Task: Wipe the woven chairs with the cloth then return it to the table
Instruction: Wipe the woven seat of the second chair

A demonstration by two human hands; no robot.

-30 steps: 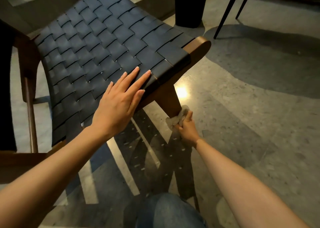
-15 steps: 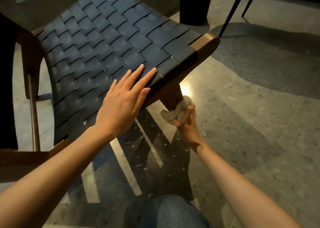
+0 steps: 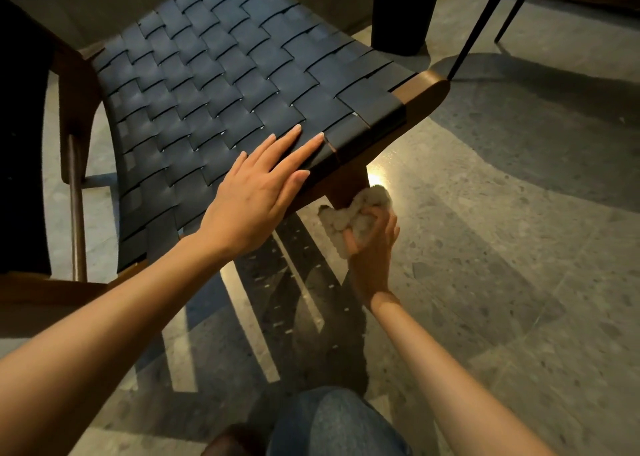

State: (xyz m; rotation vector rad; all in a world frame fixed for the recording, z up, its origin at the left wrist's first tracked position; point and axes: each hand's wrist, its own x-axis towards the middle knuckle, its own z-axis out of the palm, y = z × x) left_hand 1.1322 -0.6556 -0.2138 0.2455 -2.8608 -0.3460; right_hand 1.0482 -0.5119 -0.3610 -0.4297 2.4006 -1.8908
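The left hand [image 3: 252, 192] lies flat, fingers straight, on the dark woven seat of the chair [image 3: 221, 85] near its front edge, left of centre frame. Just below and right, the right hand [image 3: 372, 247] grips the bunched white cloth [image 3: 360, 213] against the wooden chair leg [image 3: 346, 187], above the speckled floor [image 3: 502, 247].

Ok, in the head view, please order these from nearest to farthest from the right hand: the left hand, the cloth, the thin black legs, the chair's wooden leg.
1. cloth: gripped in the right hand.
2. chair's wooden leg: just behind the cloth.
3. left hand: left, flat on the woven seat.
4. thin black legs: far, upper right.
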